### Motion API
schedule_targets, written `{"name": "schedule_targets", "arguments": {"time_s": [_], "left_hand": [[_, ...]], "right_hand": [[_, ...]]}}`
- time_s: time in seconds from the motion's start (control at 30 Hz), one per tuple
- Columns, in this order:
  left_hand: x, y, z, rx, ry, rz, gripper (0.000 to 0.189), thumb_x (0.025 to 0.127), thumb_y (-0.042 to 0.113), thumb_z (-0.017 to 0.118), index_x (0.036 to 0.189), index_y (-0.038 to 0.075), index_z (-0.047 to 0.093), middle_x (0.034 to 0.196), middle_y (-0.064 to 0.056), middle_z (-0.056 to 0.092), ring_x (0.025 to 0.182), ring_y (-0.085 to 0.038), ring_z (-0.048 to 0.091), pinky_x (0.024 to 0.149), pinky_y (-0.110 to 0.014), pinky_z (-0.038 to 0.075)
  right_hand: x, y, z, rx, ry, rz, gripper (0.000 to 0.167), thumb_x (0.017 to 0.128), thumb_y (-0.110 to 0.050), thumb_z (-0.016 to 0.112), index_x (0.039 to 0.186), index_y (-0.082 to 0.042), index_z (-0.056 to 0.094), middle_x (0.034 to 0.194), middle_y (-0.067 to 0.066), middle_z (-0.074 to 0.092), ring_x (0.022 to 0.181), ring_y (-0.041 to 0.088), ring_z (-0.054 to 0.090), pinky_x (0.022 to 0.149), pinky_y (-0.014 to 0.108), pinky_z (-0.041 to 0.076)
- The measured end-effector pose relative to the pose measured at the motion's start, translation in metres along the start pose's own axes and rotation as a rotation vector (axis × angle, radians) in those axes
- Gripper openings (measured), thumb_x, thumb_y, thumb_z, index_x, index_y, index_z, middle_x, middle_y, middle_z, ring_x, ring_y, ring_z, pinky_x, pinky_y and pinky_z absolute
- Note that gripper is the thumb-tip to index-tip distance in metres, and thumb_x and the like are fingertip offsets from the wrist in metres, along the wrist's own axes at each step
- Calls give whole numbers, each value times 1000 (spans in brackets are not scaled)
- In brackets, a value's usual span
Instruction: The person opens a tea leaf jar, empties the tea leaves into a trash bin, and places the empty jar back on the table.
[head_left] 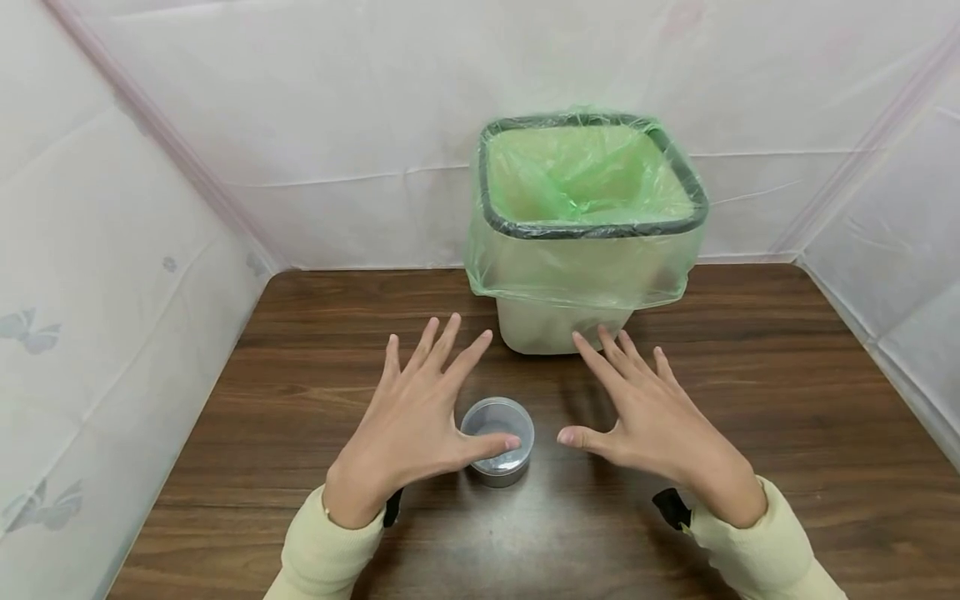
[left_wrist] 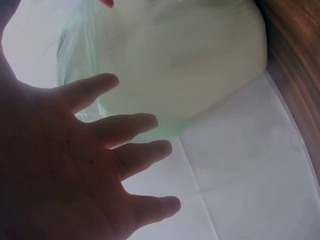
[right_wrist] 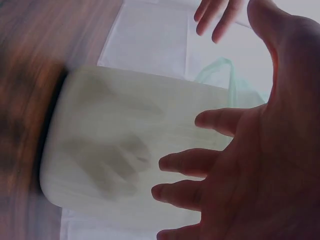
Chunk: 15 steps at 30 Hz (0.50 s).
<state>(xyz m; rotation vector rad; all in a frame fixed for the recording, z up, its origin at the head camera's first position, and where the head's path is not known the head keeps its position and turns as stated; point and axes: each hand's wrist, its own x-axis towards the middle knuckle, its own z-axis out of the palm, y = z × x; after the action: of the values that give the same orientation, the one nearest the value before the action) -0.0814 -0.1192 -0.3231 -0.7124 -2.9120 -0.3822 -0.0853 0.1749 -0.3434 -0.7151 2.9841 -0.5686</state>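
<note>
Wood-grain table [head_left: 247, 433] | white sheeting [head_left: 300, 125] | left hand [head_left: 412, 412], right hand [head_left: 651, 417] spread near container [head_left: 501, 419]

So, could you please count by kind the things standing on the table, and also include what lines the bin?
Bin: 1
Green bag, lining the bin: 1
Round tub: 1
Total: 3
</note>
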Motion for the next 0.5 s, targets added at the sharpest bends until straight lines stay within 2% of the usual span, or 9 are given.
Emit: {"name": "schedule_targets", "arguments": {"time_s": [0.23, 0.5], "left_hand": [[2, 1, 4, -5, -10, 24, 110, 73, 94, 45, 161, 30, 28, 167, -12, 14, 153, -32, 9, 113, -71, 10], [3, 3, 10, -19, -30, 38, 113, 72, 94, 48, 162, 29, 25, 166, -12, 16, 153, -31, 9, 113, -71, 10]], "right_hand": [[-1, 2, 5, 1, 15, -17, 108, 81, -77, 63, 163, -25, 16, 165, 16, 19, 150, 41, 18, 110, 74, 14], [1, 3, 7, 8, 10, -39, 111, 78, -80, 63, 163, -27, 16, 165, 16, 20, 149, 40, 20, 111, 73, 14]]}}
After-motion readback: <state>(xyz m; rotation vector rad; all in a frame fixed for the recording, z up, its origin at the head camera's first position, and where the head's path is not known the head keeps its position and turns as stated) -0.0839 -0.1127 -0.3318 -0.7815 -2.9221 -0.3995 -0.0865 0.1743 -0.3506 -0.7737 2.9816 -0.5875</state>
